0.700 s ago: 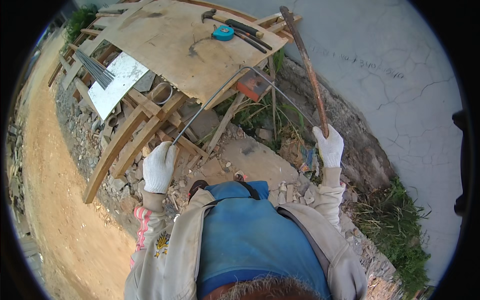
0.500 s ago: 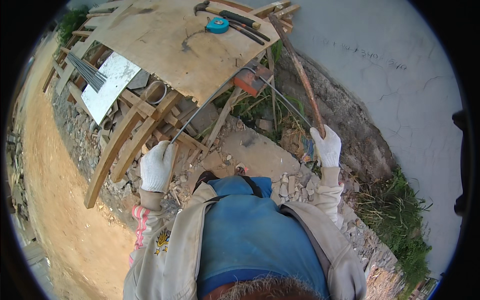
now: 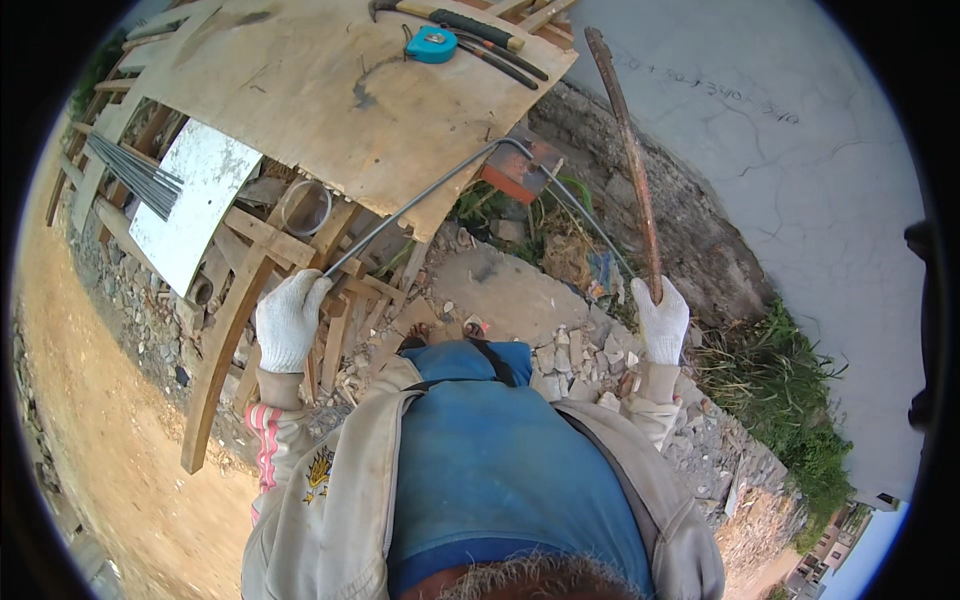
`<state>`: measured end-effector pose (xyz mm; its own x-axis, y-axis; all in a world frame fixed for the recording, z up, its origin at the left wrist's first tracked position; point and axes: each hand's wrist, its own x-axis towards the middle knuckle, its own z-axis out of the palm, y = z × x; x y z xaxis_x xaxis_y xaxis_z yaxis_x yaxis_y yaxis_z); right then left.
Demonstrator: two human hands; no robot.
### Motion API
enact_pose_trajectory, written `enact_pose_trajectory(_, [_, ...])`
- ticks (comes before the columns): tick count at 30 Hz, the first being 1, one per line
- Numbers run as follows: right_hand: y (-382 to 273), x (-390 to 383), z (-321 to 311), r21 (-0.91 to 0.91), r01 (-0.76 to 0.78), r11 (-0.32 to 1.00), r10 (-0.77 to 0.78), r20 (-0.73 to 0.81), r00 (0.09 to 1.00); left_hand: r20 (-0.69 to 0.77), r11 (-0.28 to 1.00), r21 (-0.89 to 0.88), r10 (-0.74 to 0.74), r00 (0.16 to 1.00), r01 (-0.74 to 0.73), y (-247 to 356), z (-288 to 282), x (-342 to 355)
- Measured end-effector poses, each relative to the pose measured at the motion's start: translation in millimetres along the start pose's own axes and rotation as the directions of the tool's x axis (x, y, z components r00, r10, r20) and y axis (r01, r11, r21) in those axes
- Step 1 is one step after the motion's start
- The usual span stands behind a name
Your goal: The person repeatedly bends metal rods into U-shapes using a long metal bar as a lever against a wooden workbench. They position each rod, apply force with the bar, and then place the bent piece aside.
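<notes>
While both hands are gloved in white, I see each one closed around a different bar. My left hand (image 3: 290,318) grips the near end of a thin grey steel rod (image 3: 420,200). That rod runs up along the near edge of the bench (image 3: 300,110), bends sharply just beside the bench's near right corner, then slants back down toward my right side. My right hand (image 3: 662,320) grips the lower end of a rusty bar (image 3: 625,150), which stands nearly upright and reaches past the bench's right edge. On the bench top, at its far right corner, lie a turquoise tape measure (image 3: 432,44) and a hammer (image 3: 470,22), with pliers (image 3: 505,62) just beside them. A bundle of thin grey rods (image 3: 135,175) rests at the left edge, next to a white panel (image 3: 195,195).
</notes>
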<state>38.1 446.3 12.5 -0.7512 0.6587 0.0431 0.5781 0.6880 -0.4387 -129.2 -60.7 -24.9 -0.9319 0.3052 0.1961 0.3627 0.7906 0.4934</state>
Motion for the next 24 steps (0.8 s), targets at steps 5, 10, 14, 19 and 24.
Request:
enact_pose_trajectory(5, [11, 9, 3, 0.084, -0.066, 0.994, 0.062, 0.045, 0.997, 0.020, 0.996, -0.077, -0.040, 0.999, 0.042, 1, -2, 4])
enact_pose_trajectory(10, [7, 15, 9, 0.065, -0.042, 0.997, 0.039, 0.036, 0.999, 0.018, 0.997, -0.048, -0.058, 0.998, 0.058, 38, -12, -3])
enact_pose_trajectory(14, [-1, 15, 8, -0.019, 0.055, 0.998, -0.055, -0.009, 0.998, -0.174, 0.990, -0.125, 0.043, 0.984, -0.065, 88, 22, 46])
enact_pose_trajectory(19, [10, 17, 13, 0.020, 0.019, 1.000, -0.020, 0.066, 0.998, -0.193, 0.992, 0.008, 0.129, 0.973, -0.130, 152, 113, 164])
enact_pose_trajectory(24, [34, 28, 14, 0.247, 0.082, 0.966, -0.116, 0.129, 0.985, -0.105, 0.985, 0.094, 0.155, 0.982, -0.146, 153, 148, 200])
